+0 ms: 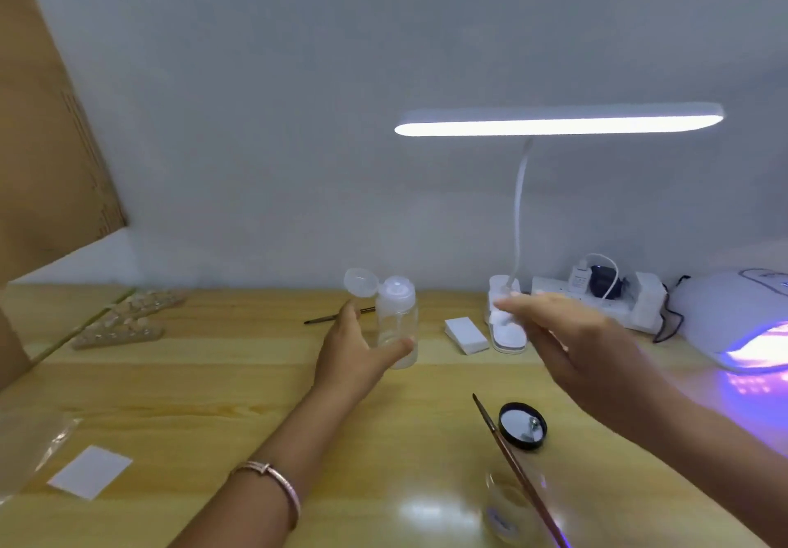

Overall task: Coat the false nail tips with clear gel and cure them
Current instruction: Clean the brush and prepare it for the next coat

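While the false nail tips (123, 321) lie in rows on their strips well to the left of the pump bottle (396, 313), uncoated as far as can be judged, both hands work at the bottle instead. It stands upright on the table (213, 398) with its flip cap swung open, which suggests that liquid is to be drawn from its top.

The left hand (351, 351) frames the bottle in a wide curve. Its thumb (398, 353) crosses the lower front and its fingers (347, 313) stand spread at the bottle's left, probably to steady it; no closed grip shows. The right hand (575, 334), right of the bottle and blurred, reaches toward it with fingers extended; whether they pinch something white cannot be told.

Nearer the person and right of the bottle sits the gel jar (505, 509), a brush (518, 468) slanting over it and its black lid (522, 425) just beyond, so the gel appears ready. Far to the bottle's right the curing lamp (725, 317) glows violet.

A stack of wipes (467, 334) lies just right of the bottle, and a desk lamp (554, 123) hangs above and to its right. A second brush (324, 318) lies behind the bottle's left.
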